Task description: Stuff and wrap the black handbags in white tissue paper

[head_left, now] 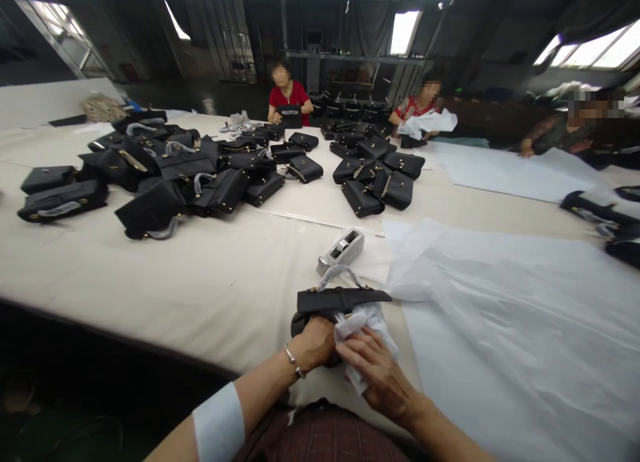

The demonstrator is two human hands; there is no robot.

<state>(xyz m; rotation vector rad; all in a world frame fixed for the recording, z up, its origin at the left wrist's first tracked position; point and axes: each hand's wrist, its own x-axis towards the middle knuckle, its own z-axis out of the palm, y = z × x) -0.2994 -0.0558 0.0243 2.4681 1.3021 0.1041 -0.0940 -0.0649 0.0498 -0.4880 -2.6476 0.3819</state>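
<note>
A black handbag (340,301) stands at the table's near edge, its top handle covered in clear wrap. My left hand (318,342) is at the bag's front, the fingers hidden in or behind it. Crumpled white tissue paper (377,322) sticks out of the bag under the flap. My right hand (375,369) is closed on this paper, pressing it against the bag. Just beyond the handle lies a grey tape dispenser (341,251).
White tissue sheets (500,302) spread over the right side of the cream-covered table (240,269). Black handbags (170,162) lie heaped at the left, with a smaller group (375,169) further back. Several people sit across the table, one holding a bag (290,115).
</note>
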